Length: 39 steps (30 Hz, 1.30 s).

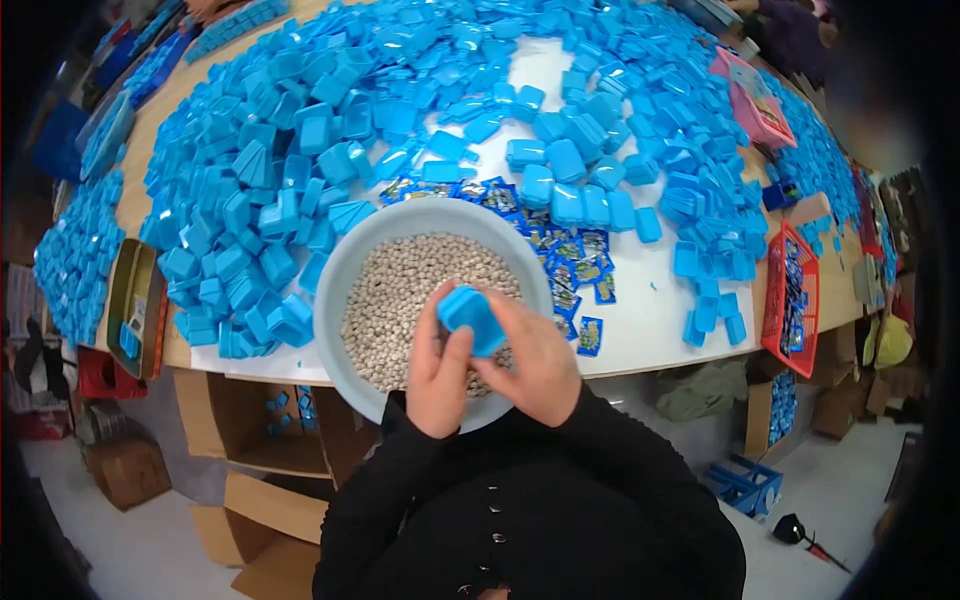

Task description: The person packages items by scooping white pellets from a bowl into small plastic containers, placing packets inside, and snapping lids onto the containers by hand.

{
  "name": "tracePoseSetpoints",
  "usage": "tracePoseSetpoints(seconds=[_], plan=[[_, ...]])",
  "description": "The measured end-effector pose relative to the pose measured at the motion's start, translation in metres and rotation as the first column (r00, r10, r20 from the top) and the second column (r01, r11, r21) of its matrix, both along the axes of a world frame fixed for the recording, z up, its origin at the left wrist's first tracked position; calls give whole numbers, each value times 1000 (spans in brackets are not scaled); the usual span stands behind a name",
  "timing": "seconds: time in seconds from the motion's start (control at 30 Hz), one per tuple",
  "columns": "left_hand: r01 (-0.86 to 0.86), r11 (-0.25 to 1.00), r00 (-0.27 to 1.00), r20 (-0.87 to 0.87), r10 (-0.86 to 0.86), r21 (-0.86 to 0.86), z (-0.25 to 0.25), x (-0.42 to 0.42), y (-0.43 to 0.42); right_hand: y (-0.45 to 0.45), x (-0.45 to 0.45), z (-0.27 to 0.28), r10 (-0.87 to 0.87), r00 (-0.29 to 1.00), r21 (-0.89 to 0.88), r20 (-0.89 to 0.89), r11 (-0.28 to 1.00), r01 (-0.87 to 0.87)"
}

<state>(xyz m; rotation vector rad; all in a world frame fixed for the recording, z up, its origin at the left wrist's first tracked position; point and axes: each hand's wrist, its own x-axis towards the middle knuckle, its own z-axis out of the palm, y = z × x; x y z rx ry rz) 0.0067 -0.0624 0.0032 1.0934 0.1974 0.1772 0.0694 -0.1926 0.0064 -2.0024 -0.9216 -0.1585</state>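
Over a large grey-blue basin [333, 290], my left hand [438, 370] and my right hand [540, 360] grip a small blue plastic box [472, 318] between them. The fingers of both hands are closed around its sides. Small pale beige pellets [400, 290] fill much of the basin below. Whether anything lies inside the box cannot be made out. Just right of the basin, small printed sachets [590, 262] are scattered on the white table surface [640, 345].
Heaped blue boxes [240, 210] and lids cover most of the table. A red basket [785, 300] of sachets stands at the right edge, a pink basket [755, 105] behind it. A tin tray [137, 300] sits left. Cardboard boxes [255, 425] stand below the table.
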Motion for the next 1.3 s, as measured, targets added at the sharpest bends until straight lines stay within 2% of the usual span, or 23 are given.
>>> tracePoseSetpoints(seconds=[0.1,0.13,0.17,0.2,0.23,0.27,0.3,0.43,0.53,0.6,0.63,0.67,0.7,0.77,0.83,0.87,0.93,0.97,1.1,1.13,1.2,1.27,1.3], plan=[[-46,981,995,-95,28,-187,-1,-1,4,-7,8,8,37,983,-5,-180,999,-38],[-28,982,996,-92,11,-189,0,1,6,-19,16,1,-54,877,84,-477,991,107],[-33,979,995,-104,12,-202,1,3,9,-36,27,3,-142,860,132,-491,963,235],[-43,975,993,-117,18,-216,3,3,11,-57,45,-4,-303,929,-72,-213,953,294],[-57,972,991,-133,27,-229,4,3,13,-79,58,-19,-377,920,-247,103,887,391],[-78,968,988,-149,42,-240,5,4,14,-93,64,-36,-461,875,-329,151,811,484],[-87,967,987,-154,51,-240,6,5,13,-99,64,-48,-453,879,-332,147,815,475],[-45,884,979,-197,-54,-465,12,9,12,-104,56,-84,-485,782,-507,391,596,623],[-71,932,974,-224,-12,-356,8,6,12,-122,65,-82,-409,825,-445,389,701,557],[-78,962,970,-244,12,-263,4,5,12,-126,64,-51,-525,850,-261,-46,827,497],[-82,961,969,-246,15,-265,3,4,12,-116,59,-27,-491,799,-145,-349,870,471],[-70,964,971,-239,7,-257,3,3,11,-99,50,-5,-388,684,-21,-618,878,479],[-50,967,973,-229,-9,-251,4,3,10,-84,42,5,-178,619,139,-765,893,428],[4,971,979,-197,-53,-241,4,7,6,-46,24,24,20,527,237,-850,907,347],[3,960,981,-186,-57,-280,3,6,6,-12,16,21,2,668,230,-744,940,252],[-17,950,982,-183,-43,-312,2,4,8,0,12,12,0,660,263,-751,917,299],[-68,923,983,-183,-2,-378,1,3,12,6,11,5,-55,807,247,-588,938,245],[-67,921,983,-182,-4,-383,1,4,12,7,9,4,-59,807,243,-588,939,245],[-53,867,988,-154,-27,-496,3,8,9,9,2,1,-206,942,144,-265,957,250],[-60,866,988,-156,-21,-496,3,9,8,9,3,0,-190,947,144,-260,962,233],[-66,933,980,-197,-5,-353,2,10,6,5,7,1,-103,968,155,-227,978,140],[-79,979,970,-240,32,-189,1,8,9,-17,28,-13,-211,946,168,-244,952,256],[-103,978,969,-240,58,-180,1,8,12,-32,45,-16,-252,950,29,-183,965,262]])
